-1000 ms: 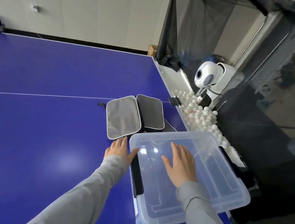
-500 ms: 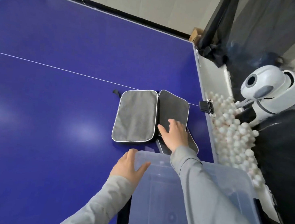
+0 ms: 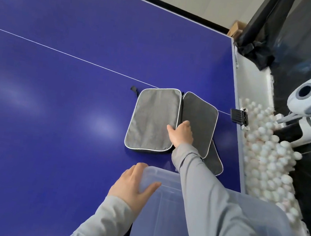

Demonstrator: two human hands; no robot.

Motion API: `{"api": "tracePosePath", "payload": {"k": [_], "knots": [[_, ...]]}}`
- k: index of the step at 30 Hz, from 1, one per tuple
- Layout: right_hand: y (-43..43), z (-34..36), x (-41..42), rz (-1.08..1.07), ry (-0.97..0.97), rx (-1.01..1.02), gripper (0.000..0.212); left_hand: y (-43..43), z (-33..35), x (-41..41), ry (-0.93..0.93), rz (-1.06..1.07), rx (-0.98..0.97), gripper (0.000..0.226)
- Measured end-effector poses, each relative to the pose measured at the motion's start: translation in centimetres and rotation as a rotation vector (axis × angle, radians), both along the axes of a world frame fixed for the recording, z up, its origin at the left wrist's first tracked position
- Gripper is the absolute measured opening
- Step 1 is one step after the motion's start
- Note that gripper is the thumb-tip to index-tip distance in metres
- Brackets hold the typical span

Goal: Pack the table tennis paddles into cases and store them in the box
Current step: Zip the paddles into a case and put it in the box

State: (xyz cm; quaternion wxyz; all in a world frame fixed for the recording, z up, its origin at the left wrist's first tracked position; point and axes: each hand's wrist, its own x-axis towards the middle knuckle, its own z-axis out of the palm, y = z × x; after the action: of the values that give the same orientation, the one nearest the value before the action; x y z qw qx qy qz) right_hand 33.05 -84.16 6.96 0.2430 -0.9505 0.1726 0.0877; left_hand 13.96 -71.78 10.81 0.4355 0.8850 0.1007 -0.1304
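Head view.

- **Cases:** three fabric cases lie on the blue table (image 3: 52, 103), just beyond the clear box (image 3: 166, 221).
  - The light grey case (image 3: 153, 119) lies flat, touching the dark grey case (image 3: 200, 118) on its right.
  - A third case (image 3: 213, 163) pokes out from beneath the dark one.
- **Right hand (image 3: 181, 134):** the fingers are bent over the seam between the two upper cases and the thumb is on the light one. Whether it has a grip cannot be told.
- **Left hand (image 3: 133, 186):** flat with fingers spread, resting on the box's near corner.
- **Handling, judged:** light, with a soft padded skin, probably stiffened by a paddle inside. Pinch along a long edge.
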Motion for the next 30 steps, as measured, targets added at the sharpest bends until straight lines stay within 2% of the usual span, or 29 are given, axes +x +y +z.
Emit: {"api": "tracePosePath", "payload": {"k": [3,8,13,17,20,22,24,27,30], "knots": [[-0.2,1.4,-0.2,-0.046,-0.086,0.191,0.043,0.1,0.2,0.0,0.015,-0.005,0.027,0.046],[-1.3,4.2,-1.2,-0.038,-0.255,0.271,0.037,0.1,0.2,-0.1,0.003,-0.010,0.046,0.044],[-1.5,7.3,-3.4,-0.138,-0.459,0.470,0.034,0.1,-0.2,-0.2,-0.066,0.015,0.014,0.046],[-1.7,9.9,-6.6,-0.128,-0.602,0.556,0.019,1.5,0.6,-1.0,-0.244,0.203,-0.219,0.039],[-0.9,11.8,-10.2,-0.145,-0.617,0.727,0.025,5.2,1.9,-1.5,-0.233,0.428,-0.415,0.031],[0.3,12.7,-13.1,-0.149,-0.596,0.766,0.029,8.7,2.8,-1.7,-0.197,0.505,-0.544,0.029],[2.0,13.2,-16.1,-0.137,-0.558,0.797,0.031,12.2,3.9,-1.8,-0.170,0.518,-0.663,0.039],[6.1,13.5,-20.1,-0.097,-0.479,0.888,0.031,17.0,6.1,-1.9,-0.155,0.456,-0.737,0.039],[11.8,13.1,-23.7,-0.046,-0.428,0.941,0.026,21.9,8.1,-2.9,-0.127,0.390,-0.867,0.053]]}}
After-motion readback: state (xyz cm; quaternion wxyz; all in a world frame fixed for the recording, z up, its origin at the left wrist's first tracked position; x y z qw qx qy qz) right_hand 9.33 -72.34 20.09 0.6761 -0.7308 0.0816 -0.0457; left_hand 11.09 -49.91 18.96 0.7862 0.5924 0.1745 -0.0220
